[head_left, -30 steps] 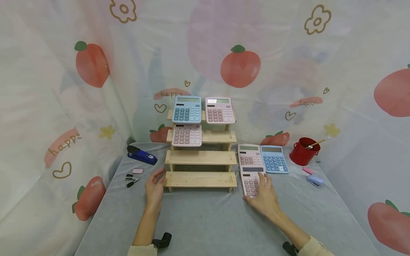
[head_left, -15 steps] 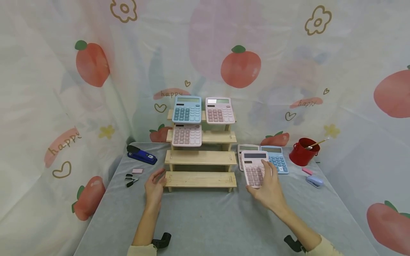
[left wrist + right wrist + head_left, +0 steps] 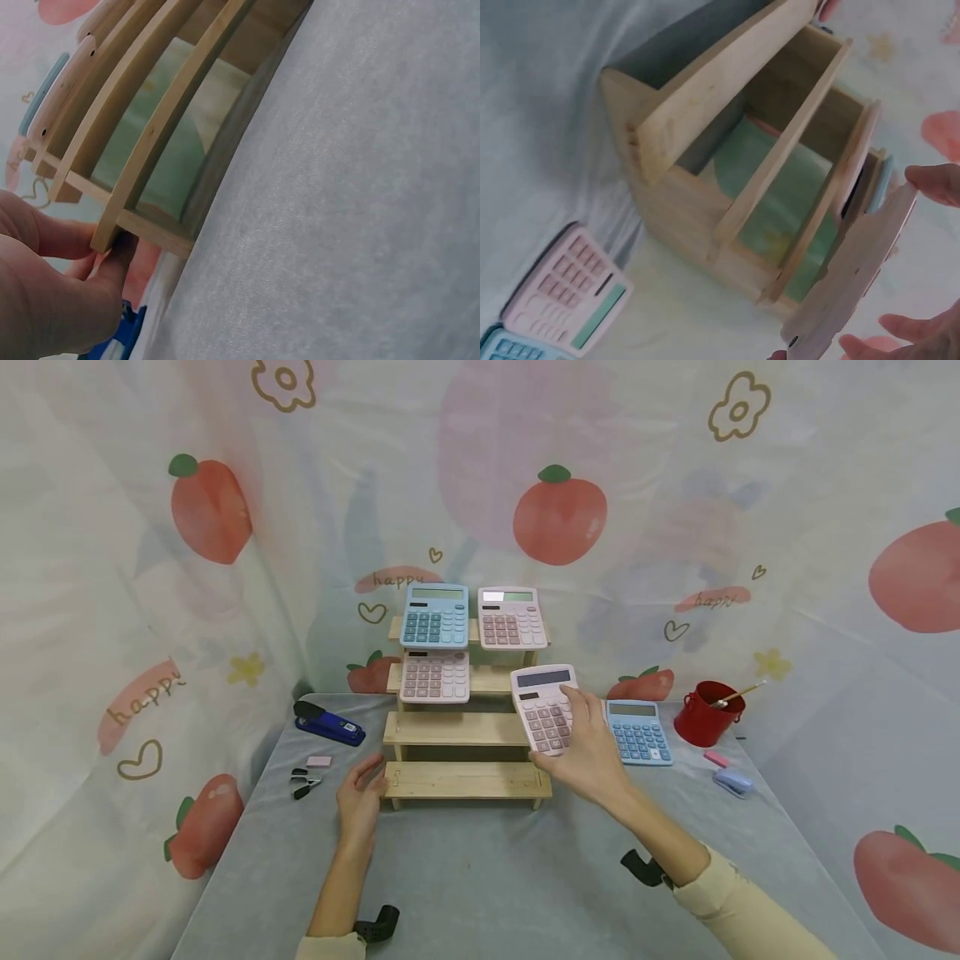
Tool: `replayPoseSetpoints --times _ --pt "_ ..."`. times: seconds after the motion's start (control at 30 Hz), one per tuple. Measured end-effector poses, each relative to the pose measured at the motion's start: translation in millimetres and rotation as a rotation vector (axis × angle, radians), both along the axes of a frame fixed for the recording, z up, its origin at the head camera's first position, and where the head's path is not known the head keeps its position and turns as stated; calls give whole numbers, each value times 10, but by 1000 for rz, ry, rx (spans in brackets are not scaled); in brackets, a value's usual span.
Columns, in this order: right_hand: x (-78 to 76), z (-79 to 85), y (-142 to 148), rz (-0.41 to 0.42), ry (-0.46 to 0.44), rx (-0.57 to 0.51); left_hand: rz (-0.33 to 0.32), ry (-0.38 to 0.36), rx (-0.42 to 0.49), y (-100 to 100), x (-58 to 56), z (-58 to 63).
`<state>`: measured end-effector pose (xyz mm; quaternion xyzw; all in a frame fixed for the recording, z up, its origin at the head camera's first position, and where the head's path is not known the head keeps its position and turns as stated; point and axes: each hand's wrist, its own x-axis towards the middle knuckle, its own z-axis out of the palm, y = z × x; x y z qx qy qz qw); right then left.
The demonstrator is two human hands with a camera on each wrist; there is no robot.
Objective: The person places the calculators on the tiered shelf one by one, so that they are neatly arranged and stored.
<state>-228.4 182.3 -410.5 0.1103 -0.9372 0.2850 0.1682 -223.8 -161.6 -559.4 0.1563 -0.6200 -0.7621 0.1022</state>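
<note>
A pink calculator [image 3: 542, 720] is gripped in my right hand [image 3: 596, 764], raised in front of the right side of a wooden tiered stand [image 3: 468, 779]. The right wrist view shows this calculator edge-on beside the upper tiers. My left hand [image 3: 360, 806] pinches the left end of the stand's lowest board between thumb and fingers. On the top tier lean a blue calculator [image 3: 435, 617] and a pink one. Another pink calculator [image 3: 435, 677] leans on the tier below, at the left. A further pink calculator [image 3: 566, 289] lies on the table, hidden in the head view.
A blue calculator [image 3: 639, 733] lies on the grey cloth right of the stand. Farther right are a red bucket [image 3: 708, 714] with a pencil, a pink eraser [image 3: 716, 759] and a small lilac stapler [image 3: 733, 782]. Left are a blue stapler [image 3: 328, 724] and binder clips [image 3: 304, 783].
My right hand has lifted the pink calculator off the table and carried it up and left to the stand. The left hand stays at the stand's lowest board.
</note>
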Motion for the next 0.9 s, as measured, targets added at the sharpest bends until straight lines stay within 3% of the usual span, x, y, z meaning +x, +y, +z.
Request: replayPoseSetpoints --times 0.4,0.9 --pt "-380 7 -544 17 -85 -23 13 -6 13 1 18 2" --pt "-813 -241 -907 -108 116 54 16 -16 6 -5 -2 3"
